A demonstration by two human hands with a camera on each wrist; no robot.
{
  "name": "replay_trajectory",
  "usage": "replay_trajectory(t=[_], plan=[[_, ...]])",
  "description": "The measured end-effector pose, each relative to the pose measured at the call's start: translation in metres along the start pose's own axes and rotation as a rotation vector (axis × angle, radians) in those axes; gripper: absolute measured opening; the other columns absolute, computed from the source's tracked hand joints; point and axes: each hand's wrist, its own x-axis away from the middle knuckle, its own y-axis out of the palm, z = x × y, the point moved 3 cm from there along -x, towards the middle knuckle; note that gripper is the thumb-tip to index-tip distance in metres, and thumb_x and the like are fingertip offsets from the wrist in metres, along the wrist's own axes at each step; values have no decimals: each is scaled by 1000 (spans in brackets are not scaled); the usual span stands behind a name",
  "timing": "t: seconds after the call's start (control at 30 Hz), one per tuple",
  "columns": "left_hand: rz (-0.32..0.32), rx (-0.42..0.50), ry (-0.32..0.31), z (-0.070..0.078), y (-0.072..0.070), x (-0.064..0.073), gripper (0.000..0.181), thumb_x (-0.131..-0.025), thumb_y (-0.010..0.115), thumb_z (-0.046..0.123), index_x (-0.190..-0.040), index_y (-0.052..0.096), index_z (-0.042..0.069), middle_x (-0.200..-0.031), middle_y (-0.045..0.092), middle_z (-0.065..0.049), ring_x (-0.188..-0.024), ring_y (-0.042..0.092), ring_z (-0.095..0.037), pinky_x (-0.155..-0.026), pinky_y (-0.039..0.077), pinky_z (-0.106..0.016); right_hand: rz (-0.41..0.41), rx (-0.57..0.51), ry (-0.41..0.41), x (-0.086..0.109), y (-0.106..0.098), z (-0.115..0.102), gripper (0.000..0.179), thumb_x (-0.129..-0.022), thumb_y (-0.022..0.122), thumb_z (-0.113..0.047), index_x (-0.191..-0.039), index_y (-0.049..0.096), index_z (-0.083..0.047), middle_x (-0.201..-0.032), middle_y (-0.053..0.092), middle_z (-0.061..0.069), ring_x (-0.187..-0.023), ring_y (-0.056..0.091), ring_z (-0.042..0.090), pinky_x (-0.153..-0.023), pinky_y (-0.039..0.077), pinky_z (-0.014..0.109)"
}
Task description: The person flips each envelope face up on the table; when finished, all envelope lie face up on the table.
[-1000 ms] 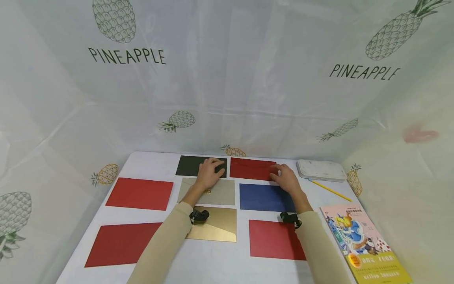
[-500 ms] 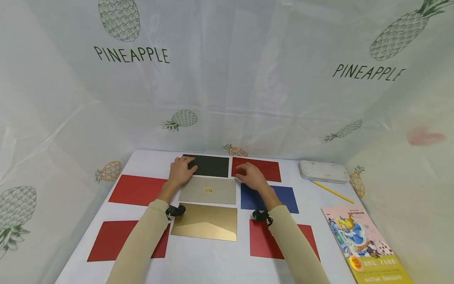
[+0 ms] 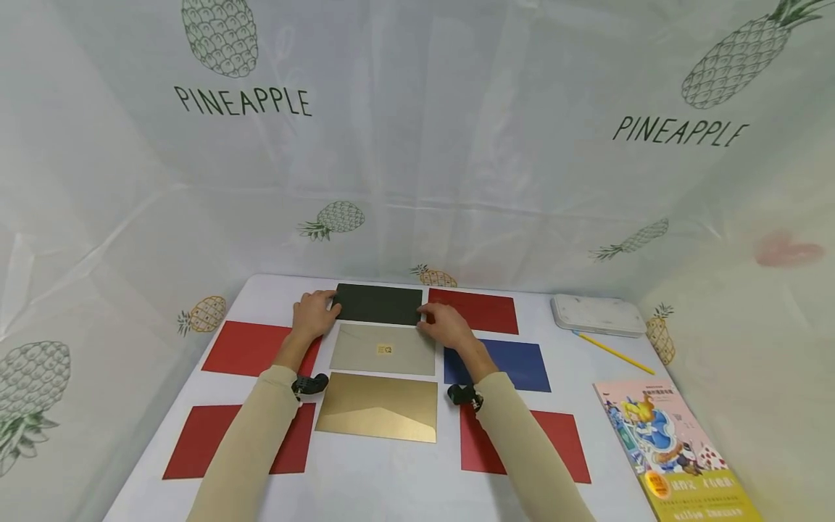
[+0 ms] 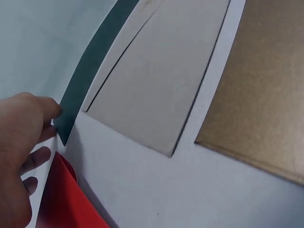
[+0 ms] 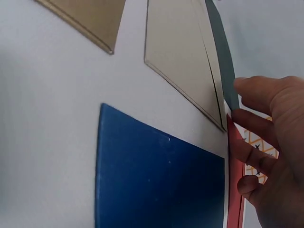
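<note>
A dark green envelope [image 3: 378, 303] lies flat in the back row, between my two hands. At its left end is my left hand [image 3: 312, 315], fingertips touching the edge; its fingers are loosely bent in the left wrist view. My right hand [image 3: 446, 325] touches the right end with thumb and finger, partly over a red envelope [image 3: 483, 310]. Just in front lies a beige envelope [image 3: 381, 362] with a small gold sticker, then a gold envelope [image 3: 378, 409]. A blue envelope [image 3: 518, 362] is partly under my right forearm.
Red envelopes lie at left [image 3: 248, 348], front left [image 3: 196, 442] and front right [image 3: 561, 442]. On the right are a white case [image 3: 596, 315], a yellow pencil [image 3: 616, 353] and a picture book [image 3: 675, 449]. A pineapple-print curtain [image 3: 457, 159] surrounds the white table.
My left hand has moved left off the dark green envelope's face to its left edge. My right hand has moved left from the red envelope's right end to the green one's right edge.
</note>
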Motion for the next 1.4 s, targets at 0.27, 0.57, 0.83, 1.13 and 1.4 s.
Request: replay_trajectory(t=[0.27,0.57,0.83,1.13,1.4], plan=[[16,106,-11,-1,0,2,43,-98,54,13,-140,57,3,-141,57,-21,-126,52,-44,-98,40,-63,-30,9,7,0,2,-3,42,-97,68,-28,-136,64,-14,-131,64,7,-105,58,21,-95,52,41],[-61,302,-49,1,0,-4,50,-96,52,7,-146,49,4,-145,54,-18,-137,43,-43,-109,31,-61,-53,-7,4,-1,-2,-2,42,-95,70,-25,-135,64,-13,-129,64,8,-108,58,22,-99,49,43],[-101,576,-140,-9,3,-10,52,-97,45,-3,-149,44,1,-144,54,-22,-141,41,-39,-113,35,-50,-69,-11,-15,-1,-3,-6,44,-95,70,-25,-136,63,-11,-133,62,10,-115,58,25,-101,47,45],[-96,683,-186,-8,-3,-8,54,-96,41,-5,-149,44,1,-143,55,-23,-136,47,-37,-105,42,-43,-71,-24,22,-1,-3,-2,45,-96,69,-26,-138,62,-13,-138,59,10,-118,56,25,-103,47,46],[-81,561,-141,-4,-3,-7,50,-99,41,0,-148,46,3,-139,59,-19,-134,49,-36,-101,42,-45,-64,-35,21,-2,-2,1,45,-96,68,-26,-138,62,-14,-139,59,10,-120,56,26,-105,46,47]])
